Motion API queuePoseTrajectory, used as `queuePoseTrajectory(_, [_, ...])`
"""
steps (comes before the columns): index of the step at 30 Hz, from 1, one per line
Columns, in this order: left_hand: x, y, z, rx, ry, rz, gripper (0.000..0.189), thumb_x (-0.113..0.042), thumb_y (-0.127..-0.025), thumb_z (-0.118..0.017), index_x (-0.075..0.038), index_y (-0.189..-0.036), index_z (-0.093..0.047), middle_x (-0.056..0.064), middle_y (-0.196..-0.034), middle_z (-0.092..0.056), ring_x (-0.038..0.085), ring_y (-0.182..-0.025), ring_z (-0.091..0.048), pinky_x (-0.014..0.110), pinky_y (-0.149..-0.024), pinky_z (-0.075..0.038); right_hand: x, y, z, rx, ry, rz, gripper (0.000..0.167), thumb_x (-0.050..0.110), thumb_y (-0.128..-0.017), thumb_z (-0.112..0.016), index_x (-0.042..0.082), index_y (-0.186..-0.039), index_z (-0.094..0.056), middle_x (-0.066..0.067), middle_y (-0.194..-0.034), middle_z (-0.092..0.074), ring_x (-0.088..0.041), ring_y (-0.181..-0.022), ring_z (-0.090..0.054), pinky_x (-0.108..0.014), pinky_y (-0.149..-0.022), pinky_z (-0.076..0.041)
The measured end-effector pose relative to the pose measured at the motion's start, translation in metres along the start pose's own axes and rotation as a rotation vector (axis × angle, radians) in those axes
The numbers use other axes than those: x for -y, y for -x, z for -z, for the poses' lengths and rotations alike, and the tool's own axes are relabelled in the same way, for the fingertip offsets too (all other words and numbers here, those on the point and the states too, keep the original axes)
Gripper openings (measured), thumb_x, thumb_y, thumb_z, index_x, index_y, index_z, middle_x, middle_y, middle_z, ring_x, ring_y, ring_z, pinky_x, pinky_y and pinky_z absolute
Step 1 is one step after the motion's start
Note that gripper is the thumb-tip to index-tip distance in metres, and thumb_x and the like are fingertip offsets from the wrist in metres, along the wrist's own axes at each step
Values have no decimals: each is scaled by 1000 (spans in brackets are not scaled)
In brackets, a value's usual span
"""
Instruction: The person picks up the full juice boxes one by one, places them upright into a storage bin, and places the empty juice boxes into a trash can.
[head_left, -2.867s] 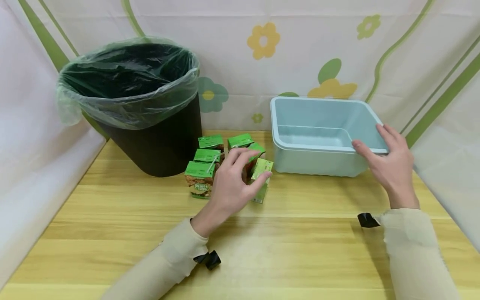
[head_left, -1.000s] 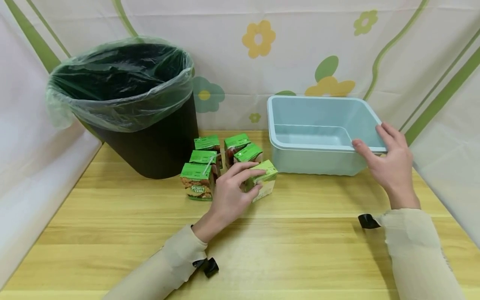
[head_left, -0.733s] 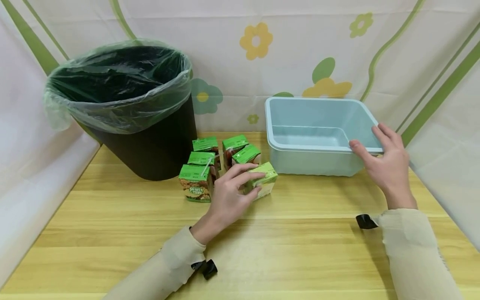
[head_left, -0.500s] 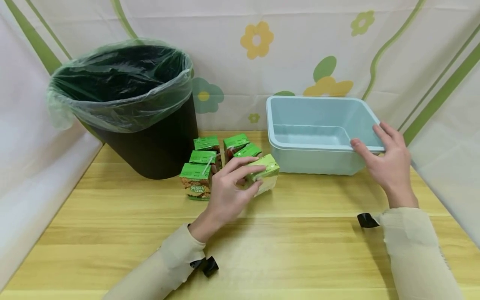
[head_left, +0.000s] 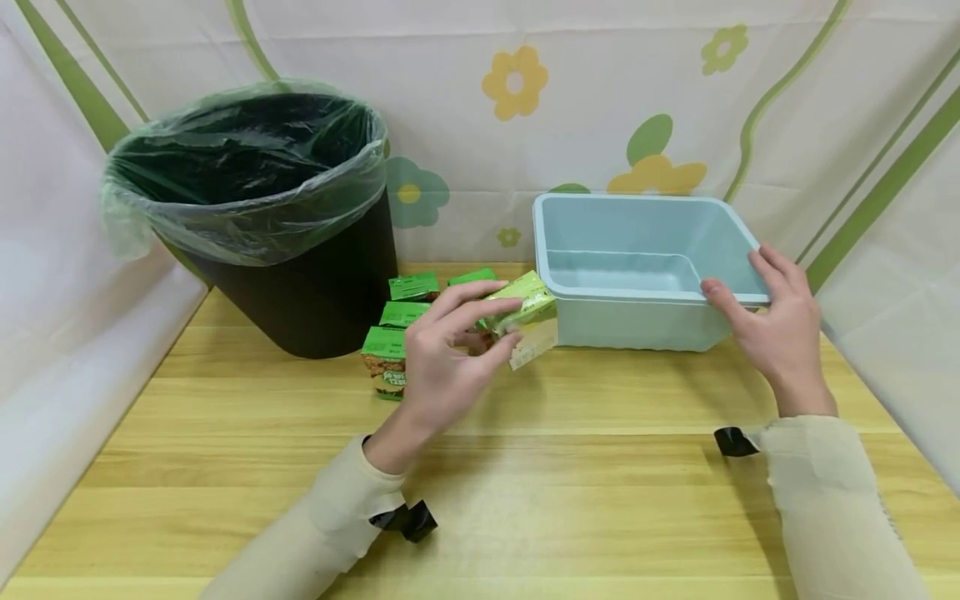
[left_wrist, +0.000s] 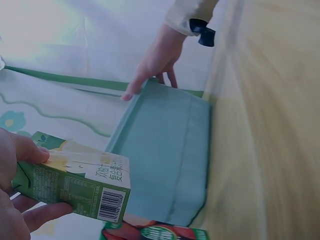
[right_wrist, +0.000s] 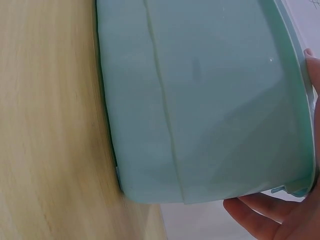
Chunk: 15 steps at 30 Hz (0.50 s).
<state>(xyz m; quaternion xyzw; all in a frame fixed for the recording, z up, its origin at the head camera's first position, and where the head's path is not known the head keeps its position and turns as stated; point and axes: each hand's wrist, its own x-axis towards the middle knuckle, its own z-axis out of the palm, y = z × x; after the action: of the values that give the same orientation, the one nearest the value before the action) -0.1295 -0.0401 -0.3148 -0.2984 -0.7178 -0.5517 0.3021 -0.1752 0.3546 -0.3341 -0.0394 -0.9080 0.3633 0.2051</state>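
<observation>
My left hand (head_left: 442, 358) pinches a yellow-green drink carton (head_left: 531, 310) between thumb and fingers. The carton is tilted, raised off the table by the near left corner of the pale blue plastic bin (head_left: 630, 323). In the left wrist view the carton's (left_wrist: 75, 182) barcode end points away from the hand. At the bin's right end my right hand (head_left: 783, 337) grips the rim, thumb over the front edge; in the right wrist view some fingers (right_wrist: 265, 212) lie along the bin's outside. Several green-topped drink cartons (head_left: 384, 343) stand behind and left of my left hand, partly hidden by it.
A black trash can (head_left: 322, 292) lined with a translucent green bag (head_left: 262, 225) stands at the back left, close to the cartons. Behind everything hangs a white flower-patterned cloth (head_left: 600, 92). The wooden table (head_left: 570, 500) stretches in front.
My left hand reached the yellow-green carton, took hold of it, then lifted and tilted it up toward the bin's corner. My right hand has stayed on the bin's rim.
</observation>
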Motion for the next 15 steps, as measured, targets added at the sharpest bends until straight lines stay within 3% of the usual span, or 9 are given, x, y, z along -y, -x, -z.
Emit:
queuePoseTrajectory(12, [-12,-29,12,-92,-8,-14,29,4,-84,-85,2,-112,-81,16,-127,-73,22,-109,-75,27,-71,-66,-4,-1,3,26,5,-4,82,49,-101,-65,12,-167,-33,0,-179,-22,-39,-165,-19,-65,-132,-17])
queuePoseTrajectory(15, [-13,-36,12,-113,-2,-26,29,4,-84,-85,3,-113,-80,17,-127,-72,22,-109,-75,26,-72,-66,-4,-2,3,25,10,-6,83,49,-101,-66,13,-168,-31,0,-179,-22,-39,-165,-20,-65,-132,-17])
